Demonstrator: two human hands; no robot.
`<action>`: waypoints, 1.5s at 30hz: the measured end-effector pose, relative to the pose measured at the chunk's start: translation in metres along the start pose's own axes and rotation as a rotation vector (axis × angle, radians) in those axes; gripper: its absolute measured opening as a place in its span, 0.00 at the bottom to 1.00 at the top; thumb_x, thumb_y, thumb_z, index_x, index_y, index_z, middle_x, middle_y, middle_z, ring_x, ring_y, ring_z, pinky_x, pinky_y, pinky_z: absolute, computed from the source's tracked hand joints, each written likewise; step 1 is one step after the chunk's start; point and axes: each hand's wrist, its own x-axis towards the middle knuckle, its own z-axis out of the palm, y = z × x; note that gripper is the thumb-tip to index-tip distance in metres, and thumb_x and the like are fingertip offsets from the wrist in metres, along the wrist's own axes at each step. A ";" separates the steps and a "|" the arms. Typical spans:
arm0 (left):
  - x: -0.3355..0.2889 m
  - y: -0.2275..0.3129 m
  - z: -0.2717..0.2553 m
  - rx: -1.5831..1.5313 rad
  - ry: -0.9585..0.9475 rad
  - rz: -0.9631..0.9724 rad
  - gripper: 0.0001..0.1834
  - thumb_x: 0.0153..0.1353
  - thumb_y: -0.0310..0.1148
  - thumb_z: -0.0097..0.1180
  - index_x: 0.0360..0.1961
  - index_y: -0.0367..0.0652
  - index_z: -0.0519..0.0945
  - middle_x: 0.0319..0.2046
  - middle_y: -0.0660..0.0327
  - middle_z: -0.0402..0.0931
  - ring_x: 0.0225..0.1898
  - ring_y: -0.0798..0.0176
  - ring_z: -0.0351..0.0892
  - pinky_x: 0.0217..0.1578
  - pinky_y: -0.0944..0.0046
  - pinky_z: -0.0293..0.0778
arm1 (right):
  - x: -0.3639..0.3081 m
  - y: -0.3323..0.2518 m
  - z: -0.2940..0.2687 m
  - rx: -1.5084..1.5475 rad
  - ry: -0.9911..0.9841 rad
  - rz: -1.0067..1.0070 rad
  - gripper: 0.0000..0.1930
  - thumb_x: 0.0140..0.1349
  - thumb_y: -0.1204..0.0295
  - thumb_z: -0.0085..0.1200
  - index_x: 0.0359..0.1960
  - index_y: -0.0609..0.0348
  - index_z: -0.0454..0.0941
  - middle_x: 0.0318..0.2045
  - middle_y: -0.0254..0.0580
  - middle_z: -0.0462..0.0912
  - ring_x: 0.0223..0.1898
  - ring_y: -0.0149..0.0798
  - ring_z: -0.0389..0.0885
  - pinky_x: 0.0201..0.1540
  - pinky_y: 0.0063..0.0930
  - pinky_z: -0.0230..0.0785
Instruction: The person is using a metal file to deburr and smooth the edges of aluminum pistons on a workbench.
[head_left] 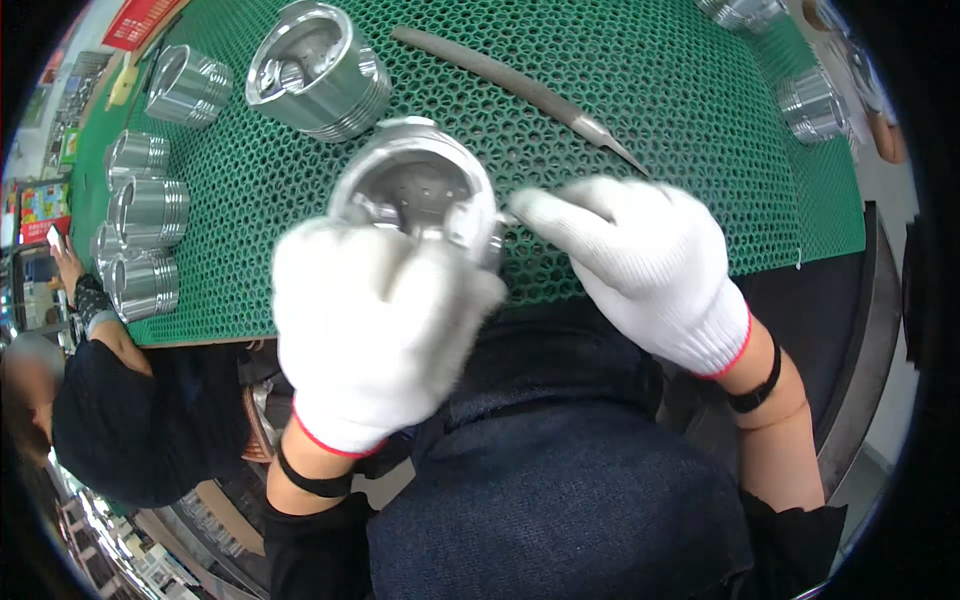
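Observation:
A silvery metal piston [418,182] is tilted with its hollow underside toward me, just above or on the green mat; which of the two I cannot tell. My left hand [360,315], in a white knit glove, grips its near side with bent fingers, partly blurred. At the piston's right side, my gloved right hand [655,265] has its thumb and fingers pressed together. A small metallic bit shows at those fingertips, too little to name. Beyond the hands lies a long half-round file [500,75], its bare pointed tang toward my right hand. Another piston [322,80] stands past the held one.
Green honeycomb matting [620,90] covers the table. Several pistons [150,212] line its left side, and others, including one piston [812,105], sit at the right. At the far left, a co-worker's hand [70,268] reaches to the table edge. A red sign [135,25] stands beyond.

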 end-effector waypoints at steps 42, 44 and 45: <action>-0.039 -0.024 -0.048 -0.308 -0.500 -0.256 0.38 0.50 0.24 0.63 0.66 0.29 0.71 0.44 0.53 0.80 0.44 0.50 0.81 0.51 0.53 0.76 | -0.029 0.039 -0.007 1.348 -0.161 0.806 0.20 0.69 0.74 0.48 0.60 0.67 0.78 0.32 0.42 0.85 0.17 0.18 0.69 0.18 0.12 0.61; -0.029 -0.021 -0.060 -0.599 -0.528 -0.362 0.40 0.49 0.24 0.66 0.67 0.27 0.71 0.39 0.53 0.81 0.40 0.52 0.81 0.46 0.56 0.77 | -0.030 0.040 -0.006 1.352 -0.155 0.801 0.20 0.69 0.74 0.48 0.60 0.67 0.78 0.32 0.41 0.85 0.17 0.17 0.69 0.18 0.11 0.62; -0.022 -0.023 -0.064 -0.762 -0.515 -0.389 0.41 0.48 0.24 0.66 0.67 0.28 0.71 0.38 0.53 0.82 0.39 0.53 0.81 0.45 0.56 0.77 | -0.031 0.040 -0.006 1.345 -0.152 0.795 0.20 0.69 0.74 0.48 0.60 0.67 0.78 0.32 0.41 0.85 0.17 0.17 0.69 0.18 0.11 0.62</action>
